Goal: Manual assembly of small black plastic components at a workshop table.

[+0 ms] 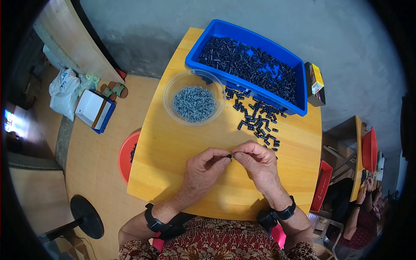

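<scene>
Over the front part of the yellow wooden table (169, 151), my two hands meet fingertip to fingertip. My left hand (203, 168) pinches a small black plastic piece (229, 156), mostly covered by thumb and finger. Close against it, my right hand (258, 164) is closed in a pinch; what it holds, if anything, is too small to make out. Beyond my hands, several loose black plastic pieces (260, 123) lie scattered. A clear round tub (167, 104) of small silvery metal parts (194, 104) stands to their left.
A blue bin (299, 104) full of black pieces stands at the back, beside a dark box (320, 99) with a yellow packet (316, 78). Red basins (124, 158) flank the table below. At far right another person (359, 221) works at a second table. Slippers (117, 89) lie on the floor.
</scene>
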### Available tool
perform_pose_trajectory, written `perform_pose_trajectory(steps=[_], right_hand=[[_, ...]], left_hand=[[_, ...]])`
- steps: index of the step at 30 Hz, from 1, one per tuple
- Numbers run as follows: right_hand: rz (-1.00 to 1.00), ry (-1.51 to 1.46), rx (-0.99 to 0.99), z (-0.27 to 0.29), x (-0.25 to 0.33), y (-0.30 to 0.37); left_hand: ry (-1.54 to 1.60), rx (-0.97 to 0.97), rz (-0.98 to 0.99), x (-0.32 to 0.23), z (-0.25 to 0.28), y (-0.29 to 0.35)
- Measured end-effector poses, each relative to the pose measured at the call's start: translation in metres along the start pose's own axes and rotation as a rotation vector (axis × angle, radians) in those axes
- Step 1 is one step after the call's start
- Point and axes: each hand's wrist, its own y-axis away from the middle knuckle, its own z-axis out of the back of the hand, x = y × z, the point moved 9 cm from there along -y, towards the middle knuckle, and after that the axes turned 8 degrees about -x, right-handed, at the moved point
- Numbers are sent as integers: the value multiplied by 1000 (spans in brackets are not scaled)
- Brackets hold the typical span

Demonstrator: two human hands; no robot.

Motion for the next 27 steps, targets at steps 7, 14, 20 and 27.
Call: perform_pose_trajectory(steps=[7, 14, 20, 27], right_hand=[[336, 292, -19, -5, 29, 0], [509, 443, -44, -15, 46, 13], [224, 165, -75, -2, 15, 5], [24, -65, -45, 8, -13, 5]], left_hand=[[-59, 1, -14, -3, 0, 1], [-115, -5, -22, -4, 0, 1], [-66, -20, -6, -1, 1, 1], [-18, -20, 4, -1, 0, 1]])
